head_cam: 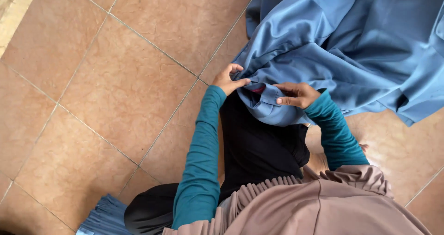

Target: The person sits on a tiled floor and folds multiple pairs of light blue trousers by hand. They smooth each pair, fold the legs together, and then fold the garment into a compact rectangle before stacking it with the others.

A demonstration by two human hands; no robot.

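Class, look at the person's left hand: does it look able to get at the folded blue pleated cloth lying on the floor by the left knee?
Probably yes. The left hand pinches the blue garment, but the pleated cloth lies beside that arm with bare tiled floor between, nothing in the way.

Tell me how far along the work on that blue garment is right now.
Done: nothing clearly finished; most of the shiny blue fabric garment lies rumpled on the tan floor tiles. In hand: the left hand and right hand each pinch its buttoned waistband edge over the lap. Left: the loose bulk is not laid flat. A pleated blue cloth sits untouched by the knee.
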